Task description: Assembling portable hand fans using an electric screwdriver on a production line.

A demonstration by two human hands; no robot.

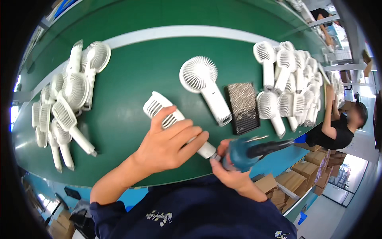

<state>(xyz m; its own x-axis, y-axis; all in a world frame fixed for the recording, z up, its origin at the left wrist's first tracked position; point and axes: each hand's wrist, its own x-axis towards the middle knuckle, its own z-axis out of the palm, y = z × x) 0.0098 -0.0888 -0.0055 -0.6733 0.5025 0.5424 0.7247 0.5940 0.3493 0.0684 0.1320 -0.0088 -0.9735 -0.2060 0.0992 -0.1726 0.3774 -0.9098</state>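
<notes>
My left hand (171, 141) is closed around a white handheld fan (154, 104), which lies tilted with its slotted head up and to the left. The fan's handle end points toward my right hand (232, 175). That hand grips a teal electric screwdriver (240, 154), whose tip meets the end of the handle. A black cord or grip part extends from the tool to the right. Beyond my hands, another white handheld fan (205, 85) lies alone on the green table. Beside it is a black tray (255, 126) full of small shiny metal pieces, likely screws.
Piles of white handheld fans lie at the left (75, 89) and right (286, 59) of the green table (131, 71). A white strip (179, 32) crosses the far side. Cardboard boxes (292, 181) stand below at the right. A person in black (338, 131) works farther right.
</notes>
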